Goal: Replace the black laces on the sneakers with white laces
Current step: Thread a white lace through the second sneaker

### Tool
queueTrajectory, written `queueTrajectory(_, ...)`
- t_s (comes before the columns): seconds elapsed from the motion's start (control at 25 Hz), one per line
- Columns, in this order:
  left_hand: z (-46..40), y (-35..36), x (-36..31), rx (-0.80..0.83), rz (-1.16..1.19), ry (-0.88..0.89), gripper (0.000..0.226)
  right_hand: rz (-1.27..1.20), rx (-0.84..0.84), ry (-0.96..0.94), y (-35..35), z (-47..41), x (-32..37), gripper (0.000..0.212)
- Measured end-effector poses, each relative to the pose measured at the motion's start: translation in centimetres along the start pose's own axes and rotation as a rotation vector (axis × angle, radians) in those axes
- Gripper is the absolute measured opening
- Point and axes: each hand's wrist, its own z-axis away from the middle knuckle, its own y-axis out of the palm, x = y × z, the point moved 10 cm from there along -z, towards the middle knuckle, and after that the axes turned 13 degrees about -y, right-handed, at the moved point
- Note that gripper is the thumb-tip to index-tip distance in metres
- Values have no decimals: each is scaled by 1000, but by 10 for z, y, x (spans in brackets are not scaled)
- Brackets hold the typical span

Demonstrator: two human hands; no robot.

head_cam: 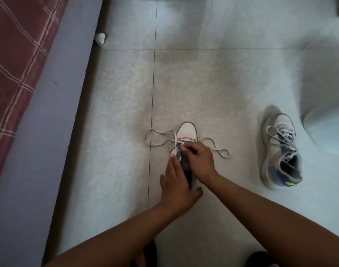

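Right hand (pixel 200 160) grip pinching white flat lace (pixel 215 147) over white-toed sneaker (pixel 186 132) at lower centre, left hand (pixel 176 182) flat, fingers straight on its side, second laced grey-and-blue sneaker (pixel 280 151) apart at right, crumpled white wad (pixel 99 38) by red plaid bed (pixel 16 54) upper left, pale tiled floor (pixel 116 112)

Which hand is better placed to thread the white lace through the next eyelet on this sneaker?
Right hand: its curled fingers already pinch the white lace at the eyelets, while the left hand lies along the sneaker, steadying it.
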Motion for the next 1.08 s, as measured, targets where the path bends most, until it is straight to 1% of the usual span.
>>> queueTrajectory(0.04, 0, 1, -2, -29, -17, -16, 107, 114, 23, -109, -2, 2, 15, 12)
queueTrajectory(0.08, -3, -2, -6, -82, -11, -15, 98, 182, 38, -249, -4, 6, 34, 13)
queueTrajectory(0.12, -7, -10, -11, -148, 10, -3, 82, 161, 46, -362, -7, 15, 53, 14)
queueTrajectory(0.16, -12, -15, -16, -185, 20, 4, 66, 75, 67, -403, -10, 26, 66, 15)
queueTrajectory(0.2, -17, -15, -14, -175, 16, 7, 55, -43, 97, -392, -14, 37, 76, 16)
queueTrajectory(0.24, -22, -9, -11, -115, -6, 10, 49, -148, 124, -373, -19, 48, 85, 15)
queueTrajectory(0.28, -26, 2, -2, -5, 11, -32, 49, -233, 147, -368, -26, 59, 95, 15)
queueTrajectory(0.32, -27, 12, 7, 109, 46, -95, 54, -282, 165, -387, -34, 71, 106, 14)
queueTrajectory(0.36, -28, 14, 11, 141, 38, -147, 63, -318, 175, -420, -42, 82, 118, 12)
queueTrajectory(0.44, -34, -2, 0, 42, -37, -174, 91, -372, 167, -499, -58, 100, 144, 9)
queueTrajectory(0.48, -37, -11, -7, 28, -3, -179, 101, -391, 159, -543, -64, 107, 154, 9)
queueTrajectory(0.52, -41, -20, -13, 32, 43, -192, 104, -400, 156, -573, -68, 113, 162, 10)
queueTrajectory(0.56, -43, -29, -16, 29, 81, -203, 98, -396, 151, -577, -69, 115, 165, 11)
queueTrajectory(0.6, -43, -45, -15, -10, 126, -212, 83, -402, 140, -546, -71, 113, 165, 12)
queueTrajectory(0.64, -39, -58, -11, -75, 197, -233, 63, -424, 129, -494, -72, 111, 161, 14)
queueTrajectory(0.68, -30, -68, 0, -116, 359, -293, 47, -447, 125, -457, -74, 110, 157, 15)
queueTrajectory(0.72, -22, -66, 9, -35, 643, -401, 38, -466, 150, -432, -72, 110, 153, 14)
queueTrajectory(0.76, -12, -49, 8, 192, 974, -523, 37, -489, 237, -404, -63, 112, 148, 11)
queueTrajectory(0.8, 3, -37, -10, 479, 1260, -575, 39, -557, 383, -344, -48, 118, 142, 8)
queueTrajectory(0.84, 14, -37, -23, 648, 1386, -583, 38, -686, 507, -226, -34, 124, 133, 9)
queueTrajectory(0.88, 19, -44, -31, 707, 1398, -542, 34, -812, 519, -94, -28, 123, 120, 12)
queueTrajectory(0.92, 18, -55, -33, 643, 1274, -446, 31, -867, 415, 49, -28, 112, 98, 12)
queueTrajectory(0.96, 21, -68, -33, 525, 1067, -325, 31, -827, 237, 196, -35, 97, 69, 13)
queueTrajectory(1.0, 26, -77, -34, 439, 811, -214, 33, -740, 94, 338, -42, 83, 42, 17)
queueTrajectory(1.04, 38, -73, -38, 480, 577, -109, 33, -684, 72, 477, -39, 74, 24, 25)
queueTrajectory(1.08, 54, -55, -40, 642, 337, -19, 33, -704, 150, 606, -26, 68, 17, 34)
